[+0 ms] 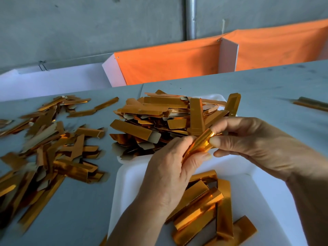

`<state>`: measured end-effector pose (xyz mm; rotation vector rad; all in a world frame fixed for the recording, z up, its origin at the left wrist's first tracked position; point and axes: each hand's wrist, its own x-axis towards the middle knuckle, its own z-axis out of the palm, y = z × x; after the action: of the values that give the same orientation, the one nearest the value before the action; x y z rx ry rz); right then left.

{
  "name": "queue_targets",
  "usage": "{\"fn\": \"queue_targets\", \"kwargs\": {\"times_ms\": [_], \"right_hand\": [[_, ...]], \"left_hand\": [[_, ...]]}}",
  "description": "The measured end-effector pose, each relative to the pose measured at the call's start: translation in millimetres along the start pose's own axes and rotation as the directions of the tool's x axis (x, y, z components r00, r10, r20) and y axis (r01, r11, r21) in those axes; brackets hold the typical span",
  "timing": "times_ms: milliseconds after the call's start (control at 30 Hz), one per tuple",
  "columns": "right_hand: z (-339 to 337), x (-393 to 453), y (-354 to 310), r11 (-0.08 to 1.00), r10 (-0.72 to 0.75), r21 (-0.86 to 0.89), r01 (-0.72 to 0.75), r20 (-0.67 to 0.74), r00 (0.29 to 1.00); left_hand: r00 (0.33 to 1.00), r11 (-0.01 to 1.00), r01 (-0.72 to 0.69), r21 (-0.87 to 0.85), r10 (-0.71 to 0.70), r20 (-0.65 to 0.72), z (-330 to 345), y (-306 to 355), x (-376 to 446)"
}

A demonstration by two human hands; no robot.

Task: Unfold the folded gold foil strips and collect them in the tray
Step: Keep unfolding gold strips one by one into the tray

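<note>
Both hands hold one gold foil strip [199,143] above a white tray [276,197]. My left hand [170,167] grips its lower end, fingers curled round it. My right hand [248,144] pinches its upper end between thumb and fingers. Several gold strips [204,208] lie in the near tray under my hands. A heap of gold strips [159,121] fills a second white tray [211,97] just beyond.
More gold strips [46,150] lie scattered over the grey table on the left. One loose strip [310,103] lies at the far right. Orange-covered boards [170,63] and a white board [49,79] stand behind the table against a concrete wall.
</note>
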<state>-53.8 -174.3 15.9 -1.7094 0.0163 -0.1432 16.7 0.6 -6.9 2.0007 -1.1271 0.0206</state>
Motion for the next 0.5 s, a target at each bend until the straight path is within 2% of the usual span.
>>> {"fn": "queue_targets", "kwargs": {"times_ms": [167, 367, 500], "right_hand": [[2.1, 1.7, -0.5, 0.998, -0.039, -0.057, 0.039, 0.005, 0.999], [2.7, -0.7, -1.0, 0.999, -0.05, 0.016, 0.05, -0.021, 0.999], [1.0, -0.3, 0.2, 0.997, 0.005, 0.079, 0.0, -0.053, 0.999]], "left_hand": [[1.0, 0.998, 0.015, -0.059, -0.013, 0.024, 1.3, -0.3, -0.1], [0.999, 0.995, 0.019, -0.097, -0.015, 0.039, 0.3, -0.7, 0.3], [0.996, 0.988, 0.018, -0.155, -0.004, 0.092, -0.3, 1.2, -0.2]]}}
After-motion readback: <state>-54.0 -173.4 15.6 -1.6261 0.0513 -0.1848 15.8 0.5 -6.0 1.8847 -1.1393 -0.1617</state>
